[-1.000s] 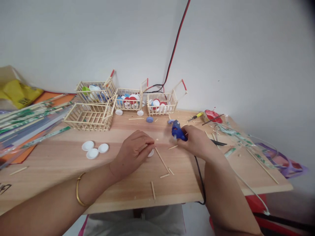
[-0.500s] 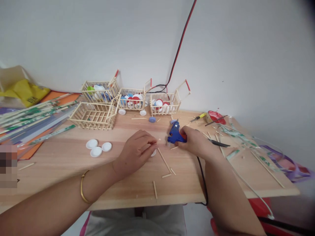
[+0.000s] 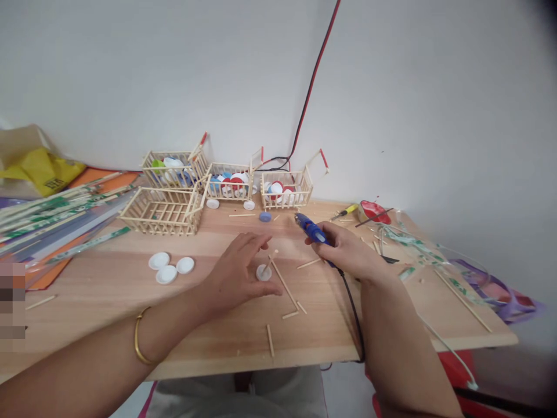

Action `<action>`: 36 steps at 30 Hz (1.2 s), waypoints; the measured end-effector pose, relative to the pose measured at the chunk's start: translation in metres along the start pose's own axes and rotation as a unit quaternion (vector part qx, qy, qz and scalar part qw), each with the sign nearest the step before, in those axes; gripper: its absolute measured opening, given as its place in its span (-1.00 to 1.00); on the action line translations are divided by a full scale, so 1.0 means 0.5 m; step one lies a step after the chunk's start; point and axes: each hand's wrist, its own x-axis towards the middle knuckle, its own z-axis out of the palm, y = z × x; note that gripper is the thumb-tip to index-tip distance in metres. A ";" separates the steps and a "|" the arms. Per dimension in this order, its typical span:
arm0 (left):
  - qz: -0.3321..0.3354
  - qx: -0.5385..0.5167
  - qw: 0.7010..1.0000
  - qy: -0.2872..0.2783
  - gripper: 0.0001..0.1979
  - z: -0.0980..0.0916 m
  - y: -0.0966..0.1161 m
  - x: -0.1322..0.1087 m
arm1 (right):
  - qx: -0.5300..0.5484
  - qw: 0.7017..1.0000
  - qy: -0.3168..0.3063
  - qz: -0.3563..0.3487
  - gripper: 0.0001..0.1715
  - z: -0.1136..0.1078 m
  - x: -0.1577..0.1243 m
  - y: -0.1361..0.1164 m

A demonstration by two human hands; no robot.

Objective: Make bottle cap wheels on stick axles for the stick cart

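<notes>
Leaning a bit to one side, a thin stick (image 3: 270, 262) stands in a white cap (image 3: 263, 274) on the table (image 3: 226, 342). The left hand (image 3: 235, 270) curves around them, fingers and thumb spread wide, holding nothing. The stick could tip over if any glue under it is soft, or if the thumb bumps the cap. The right hand (image 3: 348, 251) has its fingers wrapped around the blue glue gun (image 3: 317, 232). If the gun swings left, its tip could burn the other hand, and its cord (image 3: 353, 305) could drag the loose sticks (image 3: 285, 284).
</notes>
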 end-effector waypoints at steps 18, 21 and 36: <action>-0.026 0.133 0.984 -0.115 -0.57 0.005 -0.012 0.008 | 0.023 0.999 0.029 -0.013 -0.69 0.005 -0.003 -0.007; -0.013 0.149 0.982 -0.111 -0.59 0.003 -0.012 0.008 | -0.005 0.999 0.026 -0.033 -0.72 0.008 0.002 -0.007; -0.079 0.159 0.982 -0.057 -0.61 0.000 -0.010 0.006 | -0.224 0.969 0.097 -0.043 -0.53 0.027 0.003 0.023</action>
